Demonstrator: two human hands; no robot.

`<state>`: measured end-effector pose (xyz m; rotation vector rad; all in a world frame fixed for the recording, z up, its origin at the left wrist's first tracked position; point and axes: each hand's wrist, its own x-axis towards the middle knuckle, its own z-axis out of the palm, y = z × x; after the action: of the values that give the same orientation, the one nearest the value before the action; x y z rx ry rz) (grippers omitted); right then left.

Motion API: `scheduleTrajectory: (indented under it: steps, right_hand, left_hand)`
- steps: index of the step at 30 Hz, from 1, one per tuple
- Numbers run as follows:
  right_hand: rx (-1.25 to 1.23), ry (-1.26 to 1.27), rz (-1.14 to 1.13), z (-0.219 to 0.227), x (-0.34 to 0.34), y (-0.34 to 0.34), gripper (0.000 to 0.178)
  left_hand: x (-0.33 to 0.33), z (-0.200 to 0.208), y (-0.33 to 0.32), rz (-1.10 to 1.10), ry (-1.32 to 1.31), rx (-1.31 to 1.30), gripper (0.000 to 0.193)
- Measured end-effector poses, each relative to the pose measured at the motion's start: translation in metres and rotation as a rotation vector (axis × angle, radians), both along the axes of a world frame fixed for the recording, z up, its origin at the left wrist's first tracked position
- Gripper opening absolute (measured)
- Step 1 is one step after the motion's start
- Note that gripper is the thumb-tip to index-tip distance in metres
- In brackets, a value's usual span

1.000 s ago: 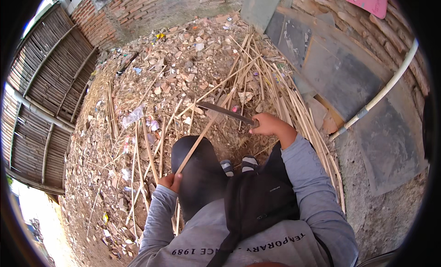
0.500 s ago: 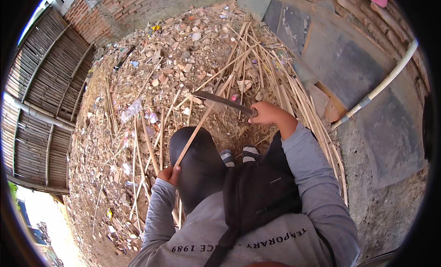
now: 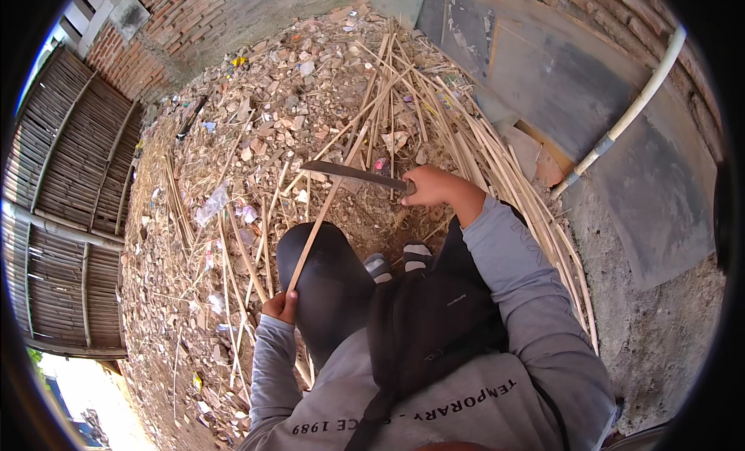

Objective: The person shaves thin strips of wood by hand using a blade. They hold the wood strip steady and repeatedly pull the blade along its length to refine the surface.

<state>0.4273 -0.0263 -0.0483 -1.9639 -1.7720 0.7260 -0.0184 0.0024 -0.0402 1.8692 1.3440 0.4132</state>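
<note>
My left hand [image 3: 281, 306] is closed around the near end of a long, thin bamboo strip [image 3: 313, 237], beside my left knee. The strip slants across that knee and away to the upper right, toward other strips. In my right hand [image 3: 427, 185] is the handle of a machete [image 3: 353, 172], its dark blade pointing left. The blade crosses the bamboo strip beyond my knees; whether it touches the strip I cannot tell. Part of the handle is hidden by my fingers.
A heap of bamboo strips [image 3: 466, 133] runs along the right side, with more strips [image 3: 233, 272] on the left. Rubble [image 3: 272, 117] and litter cover the ground. A bamboo fence [image 3: 66, 164] stands left, a brick wall [image 3: 178, 32] behind, and dark panels [image 3: 563, 94] with a pale pole [image 3: 628, 117] at right.
The whole view has shifted slightly, so most things appear farther left. The machete blade looks a little more level. Both hands keep their holds.
</note>
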Motion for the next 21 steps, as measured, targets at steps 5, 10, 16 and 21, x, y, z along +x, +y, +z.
scheduleTrajectory:
  steps: [5,10,16,21]
  right_hand:
    - [-0.073,-0.009,0.037,0.007,0.001,-0.001,0.05]
    - [-0.068,0.009,0.015,0.008,0.0,-0.001,0.041]
    - [-0.062,-0.001,0.041,0.005,0.0,-0.001,0.046]
    - [-0.131,0.001,0.025,0.012,-0.001,-0.001,0.046]
  left_hand:
    - [0.0,0.0,0.003,-0.009,0.092,0.002,0.047]
    - [0.001,0.0,-0.001,0.018,0.059,-0.003,0.047]
    - [-0.001,-0.002,0.0,0.014,0.05,-0.001,0.047]
    - [-0.005,-0.011,0.004,0.014,0.033,0.007,0.048]
